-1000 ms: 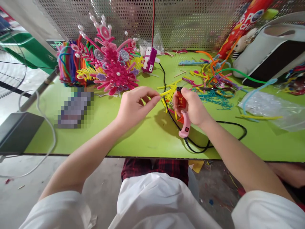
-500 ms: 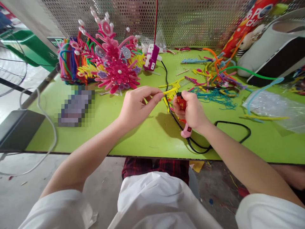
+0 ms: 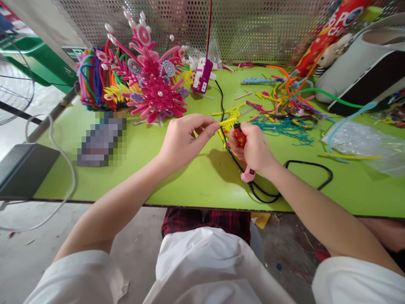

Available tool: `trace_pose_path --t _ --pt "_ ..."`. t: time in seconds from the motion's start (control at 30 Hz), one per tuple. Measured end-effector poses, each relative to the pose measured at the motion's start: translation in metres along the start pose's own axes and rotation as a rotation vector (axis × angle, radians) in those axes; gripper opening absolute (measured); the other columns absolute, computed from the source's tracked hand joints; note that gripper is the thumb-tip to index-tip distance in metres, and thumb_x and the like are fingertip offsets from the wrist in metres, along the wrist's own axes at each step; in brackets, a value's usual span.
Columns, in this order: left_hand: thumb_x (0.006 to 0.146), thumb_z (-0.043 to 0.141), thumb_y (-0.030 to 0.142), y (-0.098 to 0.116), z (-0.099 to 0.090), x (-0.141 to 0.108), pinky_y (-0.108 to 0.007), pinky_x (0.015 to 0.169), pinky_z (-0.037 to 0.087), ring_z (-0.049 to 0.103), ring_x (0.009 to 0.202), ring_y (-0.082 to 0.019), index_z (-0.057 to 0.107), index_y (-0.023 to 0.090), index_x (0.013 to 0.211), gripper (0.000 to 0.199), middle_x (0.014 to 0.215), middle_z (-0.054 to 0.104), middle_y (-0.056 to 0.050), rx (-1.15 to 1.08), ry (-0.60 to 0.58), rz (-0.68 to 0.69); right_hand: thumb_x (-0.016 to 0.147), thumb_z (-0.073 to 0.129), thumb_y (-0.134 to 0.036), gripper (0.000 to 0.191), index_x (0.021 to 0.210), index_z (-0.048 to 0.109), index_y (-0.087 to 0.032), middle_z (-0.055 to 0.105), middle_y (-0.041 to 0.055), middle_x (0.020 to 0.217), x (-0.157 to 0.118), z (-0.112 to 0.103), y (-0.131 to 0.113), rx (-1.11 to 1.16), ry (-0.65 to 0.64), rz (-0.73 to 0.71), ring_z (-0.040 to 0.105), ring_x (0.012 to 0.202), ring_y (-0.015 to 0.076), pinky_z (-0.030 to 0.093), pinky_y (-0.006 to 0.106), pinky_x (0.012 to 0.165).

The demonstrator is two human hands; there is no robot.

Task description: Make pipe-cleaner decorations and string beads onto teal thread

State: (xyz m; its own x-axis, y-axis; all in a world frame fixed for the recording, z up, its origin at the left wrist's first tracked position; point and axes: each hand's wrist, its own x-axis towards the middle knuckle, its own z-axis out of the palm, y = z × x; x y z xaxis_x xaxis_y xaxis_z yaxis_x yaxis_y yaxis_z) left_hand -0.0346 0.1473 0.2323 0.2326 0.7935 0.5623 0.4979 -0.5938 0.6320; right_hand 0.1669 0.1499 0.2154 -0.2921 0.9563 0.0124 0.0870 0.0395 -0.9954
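My left hand (image 3: pixel 187 137) pinches a short yellow pipe cleaner (image 3: pixel 228 121) between thumb and fingertips, its free end pointing right. A red lighter (image 3: pixel 239 137) with gold marks and a dark top is gripped in my right hand (image 3: pixel 255 145), the thumb at its top. No flame shows. Below the right hand lies a pink corded tool (image 3: pixel 247 174), mostly hidden, perhaps a glue gun. Yellow leaf-like sprigs (image 3: pixel 232 113) of pipe cleaner lie on the green table just behind the hands.
A pink pipe-cleaner flower piece (image 3: pixel 152 84) with pearls stands back left, beside bundled pipe cleaners (image 3: pixel 90 82). A purple plug adapter (image 3: pixel 203 76) sends a black cable (image 3: pixel 221 101) across the table (image 3: pixel 177 185). Loose stems (image 3: pixel 291 90), teal threads (image 3: pixel 284 130) and a plastic bag (image 3: pixel 363 141) lie right.
My left hand with the yellow pipe cleaner has shifted very slightly right, toward the lighter. The right hand keeps its hold and place.
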Motion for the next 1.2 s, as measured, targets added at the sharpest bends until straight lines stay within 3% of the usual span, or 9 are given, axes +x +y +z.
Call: trace_pose_path --t 0.1,0.37,0.57,0.77,0.97,1.2 --pt "0.100 0.067 0.028 0.000 0.000 0.000 -0.024 0.065 0.048 0.064 0.065 -0.010 0.079 0.019 0.090 0.018 0.079 0.077 -0.001 0.008 0.007 -0.002 0.106 0.036 -0.059 0.055 0.065 0.040 -0.022 0.031 -0.0007 0.056 -0.001 -0.001 0.000 0.008 -0.001 0.011 0.029 0.049 0.0110 0.019 0.028 0.046" --pt "0.100 0.066 0.031 -0.001 0.000 0.000 -0.025 0.065 0.051 0.067 0.067 -0.012 0.080 0.019 0.092 0.019 0.079 0.078 -0.002 0.043 -0.007 -0.018 0.094 0.038 -0.090 0.073 0.065 0.039 -0.023 0.025 -0.0017 0.057 0.000 0.004 -0.006 0.083 0.031 0.084 0.024 0.049 0.0106 0.016 0.028 0.044" --pt "0.100 0.067 0.028 -0.002 0.000 0.000 -0.025 0.068 0.053 0.068 0.068 -0.012 0.080 0.020 0.093 0.017 0.081 0.078 -0.002 0.032 0.001 0.007 0.085 0.040 -0.098 0.078 0.063 0.039 -0.023 0.020 -0.0042 0.050 0.006 0.000 -0.004 0.209 0.012 0.080 0.017 0.042 0.0087 0.011 0.029 0.042" --pt "0.097 0.072 0.024 -0.005 -0.001 -0.001 -0.025 0.070 0.054 0.069 0.071 -0.011 0.082 0.021 0.096 0.011 0.086 0.080 -0.002 0.116 0.057 0.081 0.088 0.046 -0.090 0.072 0.061 0.042 -0.023 0.023 -0.0047 0.049 0.005 -0.003 -0.002 0.181 0.012 0.089 0.016 0.043 0.0083 0.009 0.028 0.043" --pt "0.102 0.066 0.029 -0.003 -0.002 -0.006 -0.026 0.068 0.051 0.070 0.074 -0.013 0.082 0.024 0.096 0.017 0.085 0.080 -0.001 0.271 0.106 0.194 0.095 0.046 -0.079 0.065 0.062 0.042 -0.023 0.022 -0.0041 0.053 -0.002 0.000 -0.002 0.178 -0.038 0.114 0.016 0.045 0.0093 0.008 0.030 0.045" --pt "0.102 0.067 0.028 -0.005 -0.001 -0.006 -0.026 0.063 0.046 0.066 0.069 -0.011 0.081 0.024 0.095 0.016 0.085 0.079 -0.001 0.278 0.104 0.189 0.098 0.044 -0.078 0.065 0.063 0.042 -0.022 0.026 -0.0024 0.055 -0.003 0.002 -0.004 0.145 -0.018 0.103 0.019 0.046 0.0094 0.011 0.029 0.044"
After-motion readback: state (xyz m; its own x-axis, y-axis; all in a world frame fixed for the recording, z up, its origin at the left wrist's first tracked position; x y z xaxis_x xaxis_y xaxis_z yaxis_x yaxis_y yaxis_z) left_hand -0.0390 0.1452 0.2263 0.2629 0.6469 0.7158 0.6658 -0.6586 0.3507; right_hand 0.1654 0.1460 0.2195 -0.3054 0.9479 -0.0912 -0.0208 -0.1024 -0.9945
